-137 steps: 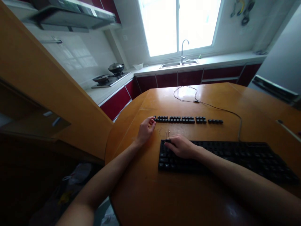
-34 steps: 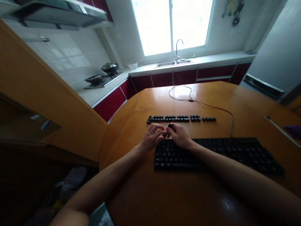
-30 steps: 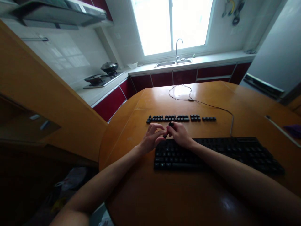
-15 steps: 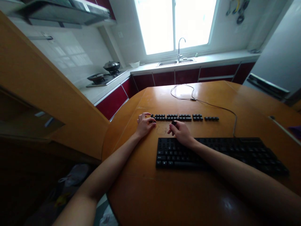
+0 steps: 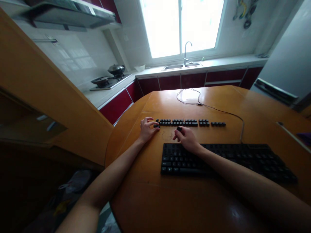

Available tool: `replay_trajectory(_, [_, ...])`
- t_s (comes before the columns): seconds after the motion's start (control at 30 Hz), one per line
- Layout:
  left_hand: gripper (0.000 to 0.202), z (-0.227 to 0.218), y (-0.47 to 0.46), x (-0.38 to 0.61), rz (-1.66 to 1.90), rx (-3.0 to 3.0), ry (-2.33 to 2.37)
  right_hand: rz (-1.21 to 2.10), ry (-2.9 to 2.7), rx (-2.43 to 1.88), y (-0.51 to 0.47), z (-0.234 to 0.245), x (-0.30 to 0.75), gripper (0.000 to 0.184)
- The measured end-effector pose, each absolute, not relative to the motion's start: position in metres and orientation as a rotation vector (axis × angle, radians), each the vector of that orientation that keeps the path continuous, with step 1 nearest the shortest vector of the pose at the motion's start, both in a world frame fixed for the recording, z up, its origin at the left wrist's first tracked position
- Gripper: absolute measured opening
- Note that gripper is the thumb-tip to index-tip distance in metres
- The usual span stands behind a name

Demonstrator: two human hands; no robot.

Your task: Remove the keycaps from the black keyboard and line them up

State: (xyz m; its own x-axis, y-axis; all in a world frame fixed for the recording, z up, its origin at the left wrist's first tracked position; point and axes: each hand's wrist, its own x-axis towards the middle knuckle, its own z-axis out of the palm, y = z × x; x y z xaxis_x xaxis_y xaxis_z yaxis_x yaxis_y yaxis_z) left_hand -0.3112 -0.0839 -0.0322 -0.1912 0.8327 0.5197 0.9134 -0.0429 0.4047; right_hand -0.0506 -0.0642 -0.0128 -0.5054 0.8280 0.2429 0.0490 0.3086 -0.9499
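A black keyboard [image 5: 189, 170] lies on the wooden table, with keycaps on its lower rows; its upper rows look bare of them. Behind it, loose black keycaps [image 5: 190, 124] stand lined up in two rows. At the left end of these rows, my left hand [image 5: 147, 129] has thumb and forefinger on either side of a dark keycap [image 5: 156, 126] at table level. My right hand [image 5: 187, 137] is closed above the keyboard's back edge, pinching a small black piece [image 5: 179, 128] that looks like a keycap. Its forearm crosses over the keyboard.
The keyboard's cable [image 5: 225, 111] curls across the far part of the table [image 5: 136, 171]. Beyond stand a counter with a sink [image 5: 173, 67] and a stove with pans [image 5: 116, 69]. A wooden panel [image 5: 80, 126] rises close on the left. A thin rod [image 5: 295, 137] lies at the right.
My left hand has shifted slightly left and toward me, showing more of the keycap between its fingers. My right hand keeps its pinch, almost unmoved. The view has tilted slightly.
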Motion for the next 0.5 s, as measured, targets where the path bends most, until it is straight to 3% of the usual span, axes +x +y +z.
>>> replay_trajectory(0.27, [0.06,-0.0326,-0.0817,-0.3104,-1.034,-1.825,-2.117,1.272,-1.815,-0.763,-0.0647,-0.0124,-0.0509,0.028])
replay_trajectory(0.5, [0.069,-0.0357,-0.0803,-0.31,-0.993,-1.773,-2.193,1.266,-1.823,-0.75,-0.0643,-0.0127,-0.0506,0.028])
